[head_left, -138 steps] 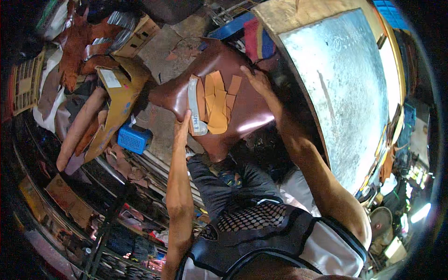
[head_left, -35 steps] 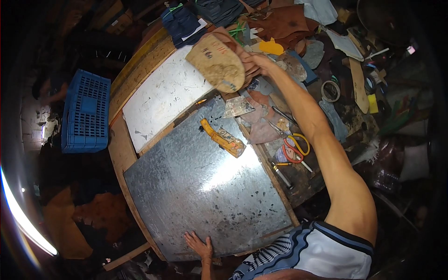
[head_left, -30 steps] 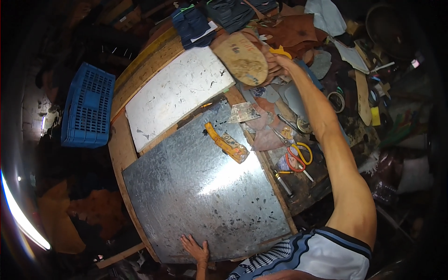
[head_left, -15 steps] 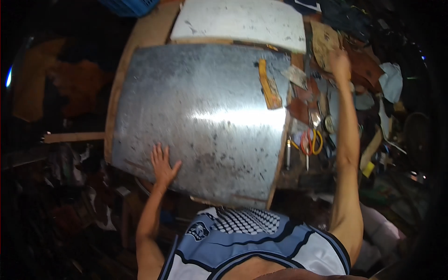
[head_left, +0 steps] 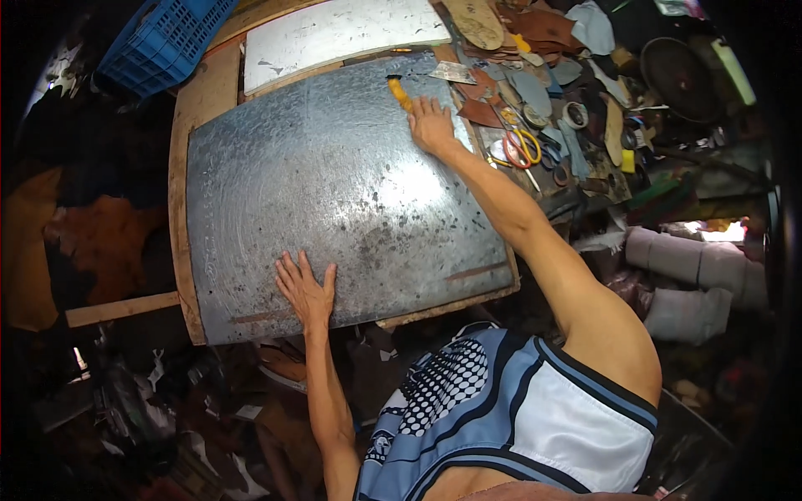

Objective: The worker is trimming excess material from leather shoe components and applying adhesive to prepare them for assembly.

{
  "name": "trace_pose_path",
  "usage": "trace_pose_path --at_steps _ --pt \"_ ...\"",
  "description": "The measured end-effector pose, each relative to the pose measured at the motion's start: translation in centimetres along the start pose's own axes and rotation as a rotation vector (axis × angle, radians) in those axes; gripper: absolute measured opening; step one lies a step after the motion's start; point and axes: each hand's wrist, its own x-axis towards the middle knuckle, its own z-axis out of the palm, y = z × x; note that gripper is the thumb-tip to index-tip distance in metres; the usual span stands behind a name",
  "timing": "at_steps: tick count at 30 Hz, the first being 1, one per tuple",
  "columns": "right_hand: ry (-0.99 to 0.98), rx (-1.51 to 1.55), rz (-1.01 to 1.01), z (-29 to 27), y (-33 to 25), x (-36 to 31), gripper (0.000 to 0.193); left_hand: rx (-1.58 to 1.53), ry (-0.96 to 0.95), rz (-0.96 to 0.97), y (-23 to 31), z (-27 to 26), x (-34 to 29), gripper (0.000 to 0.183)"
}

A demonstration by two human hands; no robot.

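My left hand (head_left: 306,294) lies flat near the front edge of a grey metal sheet (head_left: 276,192), fingers spread and holding nothing. Toward the sheet's far right, my right hand (head_left: 432,125) rests palm down with its fingers stretched out. Those fingers touch a narrow yellow piece with a dark end (head_left: 399,93) and cover its near part. Scissors with red and yellow handles (head_left: 525,149) lie just right of the right forearm, beside scraps of brown leather (head_left: 479,112).
A white board (head_left: 334,37) sits beyond the sheet, with a blue plastic crate (head_left: 167,42) at the far left. A tape roll (head_left: 575,115) and several cut pieces crowd the bench on the right. Wrapped white bundles (head_left: 693,263) lie lower right.
My right hand has come back from the scraps at the far right onto the yellow piece on the sheet. My left hand stays flat on the metal. The view has turned.
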Motion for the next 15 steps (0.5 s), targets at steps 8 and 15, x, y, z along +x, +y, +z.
trace_pose_path --at_steps 8,15 --pt "0.128 -0.017 -0.188 -2.4 -3.0 -17.7 0.043 0.009 0.021 0.051 -1.2 0.6 0.1 0.075" --pt "0.127 -0.047 0.086 -8.7 1.1 -28.3 0.038 0.018 0.045 0.049 -1.0 0.9 0.4 0.077"
